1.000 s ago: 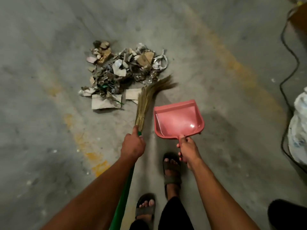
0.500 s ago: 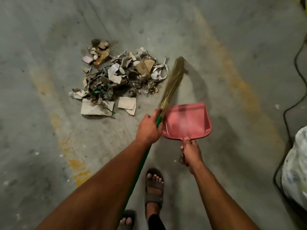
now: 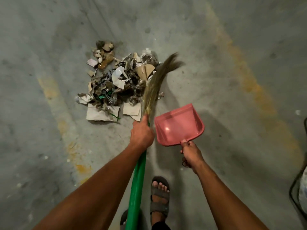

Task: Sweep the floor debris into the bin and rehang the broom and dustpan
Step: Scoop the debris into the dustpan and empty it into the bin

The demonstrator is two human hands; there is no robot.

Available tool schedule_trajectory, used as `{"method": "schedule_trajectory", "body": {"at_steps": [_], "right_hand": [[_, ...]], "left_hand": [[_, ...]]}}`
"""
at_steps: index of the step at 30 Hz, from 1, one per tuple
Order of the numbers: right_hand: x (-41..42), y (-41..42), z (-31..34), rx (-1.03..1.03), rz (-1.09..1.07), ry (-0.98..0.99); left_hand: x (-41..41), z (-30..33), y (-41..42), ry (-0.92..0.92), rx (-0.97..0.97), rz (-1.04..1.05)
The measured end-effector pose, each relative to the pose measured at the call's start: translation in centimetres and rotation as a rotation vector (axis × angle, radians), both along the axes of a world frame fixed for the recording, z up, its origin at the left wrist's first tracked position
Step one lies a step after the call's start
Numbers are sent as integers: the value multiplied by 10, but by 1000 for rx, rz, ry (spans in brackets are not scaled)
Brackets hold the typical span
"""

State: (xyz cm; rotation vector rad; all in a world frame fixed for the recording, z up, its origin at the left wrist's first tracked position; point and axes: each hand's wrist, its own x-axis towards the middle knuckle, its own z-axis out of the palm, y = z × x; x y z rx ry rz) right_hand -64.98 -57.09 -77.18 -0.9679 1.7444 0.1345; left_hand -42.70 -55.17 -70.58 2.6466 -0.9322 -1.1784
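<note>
- The left hand [image 3: 142, 133] grips the broom [image 3: 154, 85], its bristles against the debris pile [image 3: 116, 83] at frame centre.
- The right hand [image 3: 191, 153] holds the pink dustpan [image 3: 178, 125] just right of the broom.

Grey, mottled concrete floor [image 3: 49, 39], scuffed, with dark stains and small white specks. Two worn, faded yellow painted stripes: one [image 3: 245, 77] running diagonally across right side, another [image 3: 66, 127] patchy on left. Thin black cable [image 3: 294, 195] looping along right edge, beside white crumpled plastic sack [image 3: 303, 193], only partly in view. Light dim, soft shadows falling on floor.
</note>
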Motion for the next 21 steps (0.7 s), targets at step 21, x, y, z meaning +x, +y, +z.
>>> {"method": "schedule_trajectory", "body": {"at_steps": [21], "right_hand": [[103, -36, -49, 160, -6, -10]], "left_hand": [[187, -48, -98, 195, -394, 96]]}}
